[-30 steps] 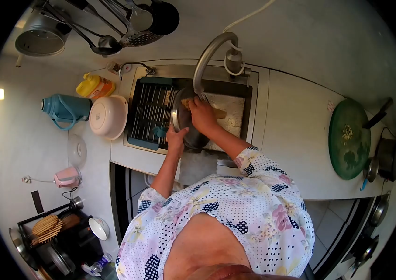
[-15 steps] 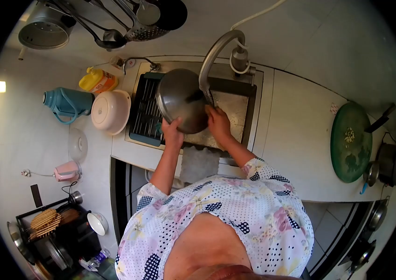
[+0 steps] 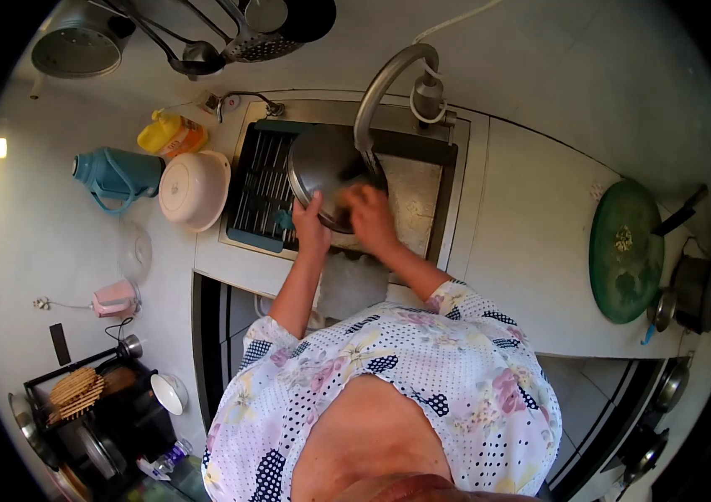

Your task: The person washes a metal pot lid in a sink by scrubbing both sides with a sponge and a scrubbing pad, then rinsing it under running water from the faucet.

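A round, shiny metal bowl (image 3: 319,161) is tilted over the sink (image 3: 416,197), under the curved faucet (image 3: 376,94). My left hand (image 3: 312,227) grips its near rim, thumb up on the metal. At the bowl's near right side, my right hand (image 3: 369,219) is smeared by motion, its fingers bent over the surface. Water from the spout runs down close beyond that hand. Part of the bowl is hidden behind the spout and my right hand.
Left of the bowl lies a dark drying rack (image 3: 256,180). Further left stand a pink basin (image 3: 194,191), a yellow bottle (image 3: 173,134) and a blue thermos (image 3: 125,177). A green cutting board (image 3: 626,251) with chopped bits rests at right. Ladles (image 3: 200,54) hang above.
My right hand has moved left and slightly down, onto the bowl's near side, and is now blurred. The left hand keeps its hold on the rim.
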`<state>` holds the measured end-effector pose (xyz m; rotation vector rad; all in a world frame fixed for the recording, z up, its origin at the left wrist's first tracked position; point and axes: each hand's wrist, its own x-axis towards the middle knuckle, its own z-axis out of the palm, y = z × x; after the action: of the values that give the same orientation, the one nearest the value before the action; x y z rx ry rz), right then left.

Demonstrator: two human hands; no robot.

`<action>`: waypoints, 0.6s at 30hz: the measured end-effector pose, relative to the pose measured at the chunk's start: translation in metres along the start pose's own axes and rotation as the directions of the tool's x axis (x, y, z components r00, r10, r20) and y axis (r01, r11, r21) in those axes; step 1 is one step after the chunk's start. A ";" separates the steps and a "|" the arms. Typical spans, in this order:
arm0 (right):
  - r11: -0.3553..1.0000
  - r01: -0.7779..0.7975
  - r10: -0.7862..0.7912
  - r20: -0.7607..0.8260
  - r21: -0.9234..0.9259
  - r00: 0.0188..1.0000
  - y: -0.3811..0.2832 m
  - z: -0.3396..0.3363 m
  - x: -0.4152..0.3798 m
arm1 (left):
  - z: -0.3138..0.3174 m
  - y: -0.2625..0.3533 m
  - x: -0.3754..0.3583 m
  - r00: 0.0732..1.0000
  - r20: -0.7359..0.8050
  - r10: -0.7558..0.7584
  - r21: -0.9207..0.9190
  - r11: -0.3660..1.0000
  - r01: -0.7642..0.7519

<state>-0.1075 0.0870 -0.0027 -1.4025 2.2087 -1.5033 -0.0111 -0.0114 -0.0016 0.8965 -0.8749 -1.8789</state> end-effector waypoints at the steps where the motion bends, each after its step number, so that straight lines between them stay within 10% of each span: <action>1: 0.995 0.096 -0.097 0.009 0.040 0.995 -0.006 0.000 -0.006 | -0.002 -0.002 0.007 1.000 -0.024 0.003 0.057 0.998 -0.002; 6: 0.924 0.368 -0.374 0.050 0.105 0.926 0.020 -0.007 -0.022 | 0.001 0.000 0.001 1.000 -0.024 -0.009 -0.005 1.000 0.009; 12: 0.996 -0.067 0.071 0.062 -0.064 0.996 0.098 -0.006 -0.045 | -0.013 0.002 -0.001 0.999 -0.024 -0.023 -0.003 1.000 0.022; 18: 0.983 0.156 -0.152 -0.047 0.099 0.987 0.009 -0.003 -0.014 | 0.002 -0.015 -0.005 0.999 0.053 -0.012 0.095 0.995 0.007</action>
<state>-0.1063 0.1002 -0.0133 -1.5557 2.0537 -1.6817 -0.0165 -0.0009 -0.0120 0.9126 -1.0004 -1.8898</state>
